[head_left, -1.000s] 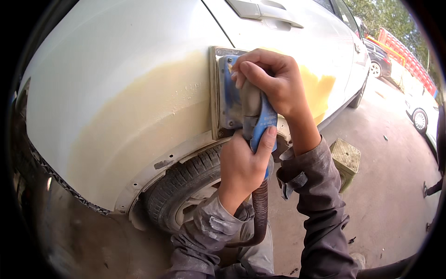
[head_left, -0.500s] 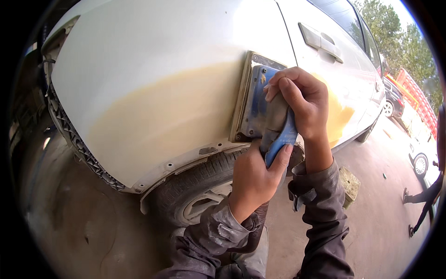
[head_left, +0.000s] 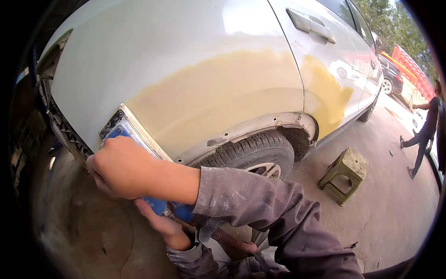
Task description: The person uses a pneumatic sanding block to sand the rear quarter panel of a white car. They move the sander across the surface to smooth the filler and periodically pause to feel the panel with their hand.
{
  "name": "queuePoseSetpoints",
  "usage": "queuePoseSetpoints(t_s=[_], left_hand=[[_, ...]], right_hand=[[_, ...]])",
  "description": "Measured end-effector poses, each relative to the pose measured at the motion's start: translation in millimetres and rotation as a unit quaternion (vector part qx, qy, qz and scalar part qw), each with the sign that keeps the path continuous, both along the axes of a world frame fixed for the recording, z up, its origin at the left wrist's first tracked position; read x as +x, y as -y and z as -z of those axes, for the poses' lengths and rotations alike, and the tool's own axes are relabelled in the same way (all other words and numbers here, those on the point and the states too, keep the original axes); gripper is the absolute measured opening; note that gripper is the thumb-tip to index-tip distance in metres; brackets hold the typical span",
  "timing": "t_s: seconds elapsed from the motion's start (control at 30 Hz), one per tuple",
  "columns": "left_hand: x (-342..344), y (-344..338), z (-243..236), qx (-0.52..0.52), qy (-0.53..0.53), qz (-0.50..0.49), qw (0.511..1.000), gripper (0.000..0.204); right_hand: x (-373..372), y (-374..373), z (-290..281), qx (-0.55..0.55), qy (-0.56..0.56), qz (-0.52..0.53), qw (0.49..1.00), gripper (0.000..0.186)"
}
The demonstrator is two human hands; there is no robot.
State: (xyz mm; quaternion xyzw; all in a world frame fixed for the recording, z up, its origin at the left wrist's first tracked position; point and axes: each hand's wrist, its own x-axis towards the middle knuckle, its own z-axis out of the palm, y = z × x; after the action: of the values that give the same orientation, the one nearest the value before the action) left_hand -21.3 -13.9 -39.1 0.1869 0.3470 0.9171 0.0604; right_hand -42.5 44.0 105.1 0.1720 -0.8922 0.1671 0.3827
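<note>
A blue sander (head_left: 124, 131) with a flat rectangular pad rests against the lower left of the car's white panel (head_left: 186, 42), beside a tan filler patch (head_left: 218, 93). My right hand (head_left: 123, 169) is closed over the sander's front, its forearm crossing above my left arm. Lower down, my left hand (head_left: 160, 224) grips the tool's rear handle, partly covered by that forearm. A ribbed hose (head_left: 230, 242) trails from the handle's end. Most of the sander's body is hidden under my right hand and wrist.
Below the panel are the wheel arch edge (head_left: 251, 123) and a tyre (head_left: 260, 151). A green plastic stool (head_left: 348, 172) stands on the floor to the right. Farther off, a person (head_left: 428, 123) is near parked cars. A yellower filler patch (head_left: 325, 95) covers part of the door.
Both hands have carried the sander left and down across the panel, from beside the door seam to the panel's lower left. My right forearm now crosses over the left. More of the stool shows.
</note>
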Motion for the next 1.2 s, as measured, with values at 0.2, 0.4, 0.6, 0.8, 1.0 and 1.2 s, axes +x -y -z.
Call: queuePoseSetpoints(t_s=[0.2, 0.4, 0.6, 0.8, 1.0, 1.2], left_hand=[[45.6, -46.3, -34.8, -0.097, -0.199, 0.194, 0.956, 0.060], [96.0, -102.9, -71.7, -0.244, -0.355, 0.170, 0.886, 0.056], [69.0, -70.3, -48.3, -0.177, -0.297, 0.153, 0.926, 0.051], [4.0, 7.9, -9.5, -0.030, -0.152, 0.129, 0.979, 0.066], [-58.0, 48.5, 86.9, -0.025, -0.077, -0.102, 0.992, 0.055], [-54.1, 51.9, 68.4, -0.012, -0.022, -0.092, 0.995, 0.059]], right_hand=[[94.0, -72.3, -32.6, -0.157, -0.059, 0.023, 0.986, 0.010], [186.7, -147.5, -32.5, -0.267, -0.112, 0.065, 0.955, 0.014], [145.9, -100.8, -23.2, -0.247, -0.073, 0.056, 0.965, 0.010], [34.6, -7.6, -2.9, -0.101, -0.037, 0.009, 0.994, 0.004], [-58.5, 64.3, 58.1, 0.030, 0.042, -0.007, 0.999, 0.010], [-57.4, 64.5, 47.8, 0.017, 0.035, 0.006, 0.999, 0.015]])
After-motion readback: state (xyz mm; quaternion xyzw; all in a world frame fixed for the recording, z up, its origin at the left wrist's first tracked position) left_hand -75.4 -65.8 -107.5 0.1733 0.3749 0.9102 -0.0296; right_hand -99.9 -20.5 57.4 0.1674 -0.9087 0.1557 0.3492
